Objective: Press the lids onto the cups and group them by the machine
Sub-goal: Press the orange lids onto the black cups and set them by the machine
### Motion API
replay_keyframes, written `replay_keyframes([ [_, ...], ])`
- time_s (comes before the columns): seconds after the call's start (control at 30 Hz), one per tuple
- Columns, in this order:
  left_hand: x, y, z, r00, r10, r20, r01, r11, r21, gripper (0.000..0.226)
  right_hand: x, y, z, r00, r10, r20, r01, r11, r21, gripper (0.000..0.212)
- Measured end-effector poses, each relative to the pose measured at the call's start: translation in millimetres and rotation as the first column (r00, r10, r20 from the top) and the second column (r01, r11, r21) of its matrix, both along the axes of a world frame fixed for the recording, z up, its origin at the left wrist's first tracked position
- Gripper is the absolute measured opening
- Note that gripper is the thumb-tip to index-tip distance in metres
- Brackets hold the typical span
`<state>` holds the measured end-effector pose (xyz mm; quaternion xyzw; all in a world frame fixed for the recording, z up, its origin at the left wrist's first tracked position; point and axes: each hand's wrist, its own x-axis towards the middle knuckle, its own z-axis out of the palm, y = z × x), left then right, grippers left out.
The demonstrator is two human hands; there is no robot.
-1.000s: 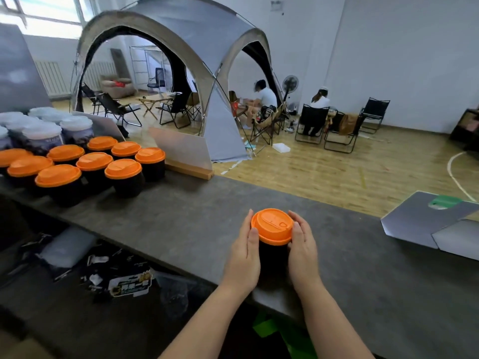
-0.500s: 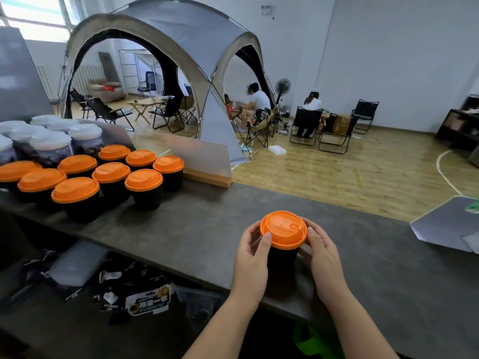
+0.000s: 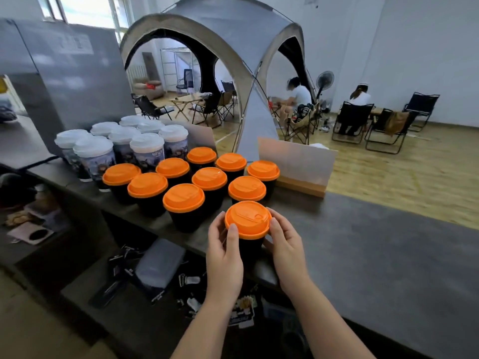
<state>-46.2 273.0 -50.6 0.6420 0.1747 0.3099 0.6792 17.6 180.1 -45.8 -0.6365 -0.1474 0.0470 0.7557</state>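
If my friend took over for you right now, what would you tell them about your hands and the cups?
Left hand and right hand both grip the black paper cup with the orange plastic lid at the grey counter's near edge.
Nine other orange-lidded black cups stand grouped just behind it, beside the white-lidded printed cups.
Done: every cup in view has a lid on.
Left: set this cup down with the group; whether its lid is fully seated cannot be told.

10 orange-lidded cups (image 3: 183, 197), 7 white-lidded cups (image 3: 146, 145), 2 hands (image 3: 224, 257).
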Motion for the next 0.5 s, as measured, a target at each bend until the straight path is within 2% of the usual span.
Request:
replay_keyframes([
  [0.27,6.5,51.0,-3.2,0.999,-0.015,-0.028,0.015,1.000,-0.017,0.037,6.6,48.4,-9.9,0.999,-0.052,-0.004,0.052,0.998,-0.030,0.028],
  [0.37,6.4,57.3,-5.8,0.999,-0.025,-0.037,0.024,1.000,-0.009,0.048,6.8,52.8,-12.7,0.998,-0.065,0.021,0.066,0.996,-0.055,0.026],
  [0.5,5.3,57.1,-7.8,0.999,-0.039,-0.028,0.039,0.999,-0.012,0.058,7.1,52.1,-16.8,0.998,-0.062,0.031,0.063,0.997,-0.047,0.035],
])
